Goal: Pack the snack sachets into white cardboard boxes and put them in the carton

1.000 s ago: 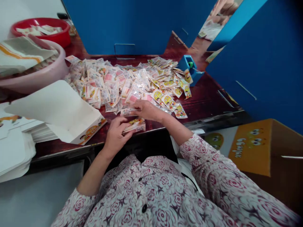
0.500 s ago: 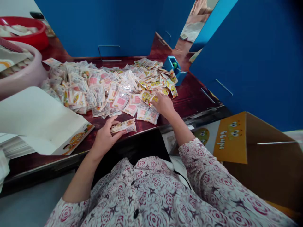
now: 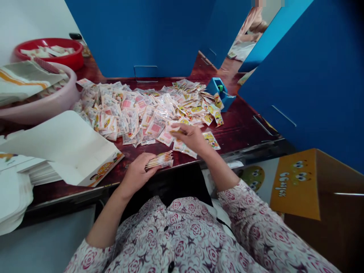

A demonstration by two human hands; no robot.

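My left hand is closed around a small stack of flat sachets, held on edge at the table's front edge. My right hand is over the near part of a wide pile of clear sachets with pink and yellow print. Its thumb and fingers are pinched together, with a sachet partly showing at the fingertips. To the right of this hand, another yellow-printed sachet lies on the dark red table.
An open white carton stands left, beside stacked flat cartons. Behind are a pink basin and a red basin. A blue tape dispenser stands back right. Blue partitions border the table; an open cardboard box is at right.
My right hand has pulled back from the yellow-printed sachets toward the left stack, fingers now pinched. A sachet now lies apart at right. The camera view has shifted left and up.
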